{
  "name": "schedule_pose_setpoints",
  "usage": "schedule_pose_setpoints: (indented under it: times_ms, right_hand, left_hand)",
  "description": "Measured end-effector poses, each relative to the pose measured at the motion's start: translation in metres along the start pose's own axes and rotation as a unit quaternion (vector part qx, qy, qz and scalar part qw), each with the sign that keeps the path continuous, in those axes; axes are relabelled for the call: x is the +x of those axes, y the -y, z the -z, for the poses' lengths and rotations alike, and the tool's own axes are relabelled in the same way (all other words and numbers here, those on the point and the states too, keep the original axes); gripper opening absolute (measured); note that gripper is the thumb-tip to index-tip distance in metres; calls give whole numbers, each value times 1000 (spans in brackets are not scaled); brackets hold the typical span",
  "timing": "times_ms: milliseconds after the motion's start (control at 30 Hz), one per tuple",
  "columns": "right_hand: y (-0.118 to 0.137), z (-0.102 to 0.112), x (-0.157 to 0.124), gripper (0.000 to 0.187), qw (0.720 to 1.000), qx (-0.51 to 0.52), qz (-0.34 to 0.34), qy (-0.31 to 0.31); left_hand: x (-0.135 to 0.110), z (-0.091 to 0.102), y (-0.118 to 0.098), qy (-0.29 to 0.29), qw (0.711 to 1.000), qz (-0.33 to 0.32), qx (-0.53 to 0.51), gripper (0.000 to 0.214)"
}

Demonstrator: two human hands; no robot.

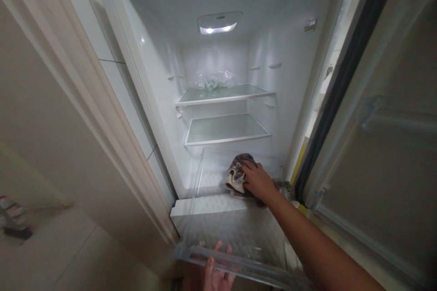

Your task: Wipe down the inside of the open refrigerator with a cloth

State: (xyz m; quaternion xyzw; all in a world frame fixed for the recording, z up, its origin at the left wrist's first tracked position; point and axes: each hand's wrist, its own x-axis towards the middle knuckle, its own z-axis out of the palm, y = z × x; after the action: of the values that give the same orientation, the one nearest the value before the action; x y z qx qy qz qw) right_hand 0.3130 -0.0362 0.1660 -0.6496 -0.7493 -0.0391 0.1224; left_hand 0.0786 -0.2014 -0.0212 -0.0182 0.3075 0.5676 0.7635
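A clear plastic fridge shelf panel (225, 232) is tilted in front of the open fridge, its far end reaching inside. My left hand (218, 270) grips the thick near edge of this panel, thumb on one side and fingers showing through the plastic on the other. With my right hand (259, 182) I press a crumpled brown and cream patterned cloth (237, 177) onto the panel's far part. The right fingers are bent over the cloth, which hides some of the surface beneath it.
Inside the fridge are an upper glass shelf (225, 94) with a crumpled clear plastic bag (213, 81) on it, and a lower glass shelf (227, 128). A lit lamp (220, 23) is above. The open fridge door (382, 145) stands right; a wooden door frame (85, 95) is left.
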Motion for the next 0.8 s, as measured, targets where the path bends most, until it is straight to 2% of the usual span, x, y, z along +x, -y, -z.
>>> schedule_pose_setpoints:
  times_ms: [133, 267, 333, 400, 500, 567, 667, 733, 800]
  right_hand:
    - [-8, -18, -58, 59, 990, -23, -137, -14]
    - [6, -36, -113, 60, 986, -14, -163, 21]
    - [16, -43, -135, 62, 985, -8, -159, 61]
    - [25, -47, -150, 65, 985, -5, -145, 97]
    - [27, -47, -161, 70, 985, 24, -128, 114]
    - [20, -45, -163, 68, 985, 82, -119, 95]
    - [6, -36, -161, 47, 972, 214, -91, 28]
    - [0, -24, -158, 31, 951, 300, -65, -41]
    - [0, -6, -154, 33, 921, 368, -47, -117]
  left_hand:
    - [2, -4, 5, -53, 999, -12, -7, 50]
    - [6, -2, 9, -72, 996, -40, -28, 33]
    - [7, 0, 10, -71, 996, -44, -30, 34]
    - [5, 0, 9, -62, 997, -41, -24, 49]
    - [-1, -2, 8, -49, 997, -54, -12, 86]
    - [-7, -5, 7, -43, 997, -71, 6, 101]
    - [-17, -10, 1, -31, 993, -107, 32, 111]
    - [-24, -18, -6, -16, 986, -152, 61, 118]
    - [-34, -29, -17, -1, 971, -213, 105, 117]
